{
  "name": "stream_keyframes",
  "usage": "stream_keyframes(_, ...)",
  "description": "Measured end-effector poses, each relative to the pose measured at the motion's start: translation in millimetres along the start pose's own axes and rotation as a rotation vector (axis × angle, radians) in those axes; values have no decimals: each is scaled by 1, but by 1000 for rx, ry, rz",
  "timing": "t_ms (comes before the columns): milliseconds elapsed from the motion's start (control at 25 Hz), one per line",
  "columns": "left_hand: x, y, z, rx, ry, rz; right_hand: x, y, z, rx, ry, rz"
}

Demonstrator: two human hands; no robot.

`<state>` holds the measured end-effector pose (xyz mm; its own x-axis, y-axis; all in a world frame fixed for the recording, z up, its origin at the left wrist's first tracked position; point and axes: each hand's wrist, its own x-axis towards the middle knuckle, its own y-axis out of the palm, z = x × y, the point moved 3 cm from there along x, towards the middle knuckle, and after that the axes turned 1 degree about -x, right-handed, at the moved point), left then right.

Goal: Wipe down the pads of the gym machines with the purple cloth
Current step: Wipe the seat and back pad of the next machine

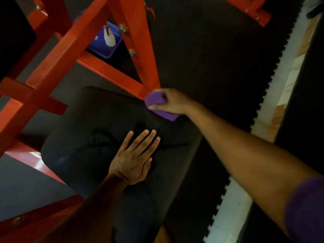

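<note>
Purple cloth [158, 104]: we keep it bunched at the pad's far edge, beside the red frame [133, 44], likely to start a stroke.
Right hand [168, 102]: arm stretched forward, fingers curled around the cloth.
Left hand [135, 155]: we lay it flat on the black pad [78, 137], fingers straight, probably bracing ourselves.
Pad: droplets glisten near our fingertips.
</note>
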<state>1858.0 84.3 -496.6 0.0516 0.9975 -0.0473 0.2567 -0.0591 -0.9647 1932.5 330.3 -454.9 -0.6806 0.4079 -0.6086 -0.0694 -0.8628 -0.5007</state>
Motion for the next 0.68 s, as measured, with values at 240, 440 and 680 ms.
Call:
stream_keyframes(240,-4,-36,34,-58,-348,-30,-12,1,-3,-31,19,-149)
stream_keyframes(440,-31,-29,100,25,-784,-201,20,-11,16,134,93,8)
stream_keyframes(680,-29,-22,105,-4,-761,-218,112,32,97,147,-19,43)
